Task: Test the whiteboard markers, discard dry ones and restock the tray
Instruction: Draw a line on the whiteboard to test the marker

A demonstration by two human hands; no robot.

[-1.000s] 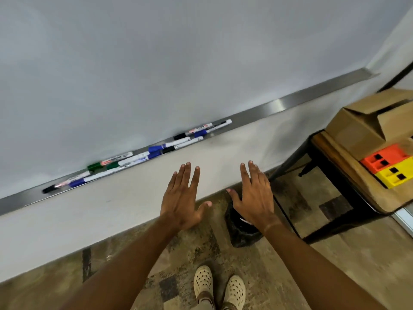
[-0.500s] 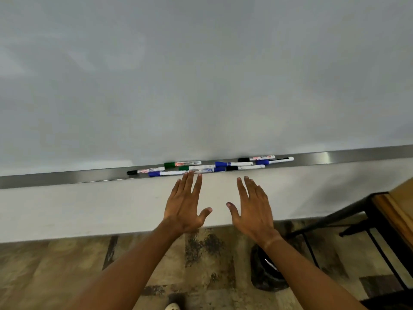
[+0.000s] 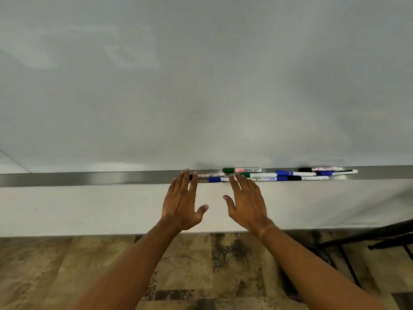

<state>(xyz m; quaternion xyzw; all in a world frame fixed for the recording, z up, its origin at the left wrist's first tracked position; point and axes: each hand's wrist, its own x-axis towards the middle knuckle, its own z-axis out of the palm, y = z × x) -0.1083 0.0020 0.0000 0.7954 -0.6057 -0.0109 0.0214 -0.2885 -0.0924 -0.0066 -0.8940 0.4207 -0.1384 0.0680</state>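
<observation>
Both hands, left hand [image 3: 182, 203] and right hand [image 3: 247, 203], reach flat and empty toward the markers [image 3: 268, 175] lying in the tray [image 3: 89, 179] under the whiteboard [image 3: 201, 86], so testing hasn't begun; next, probably, pinch one marker.

Single head-worn view, close to the whiteboard [image 3: 201, 86] and facing it square-on, tilted down so the board fills the upper half, its metal tray [image 3: 89, 179] crosses level below the middle, and wall then patterned floor [image 3: 55, 271] lie under the tray.
</observation>
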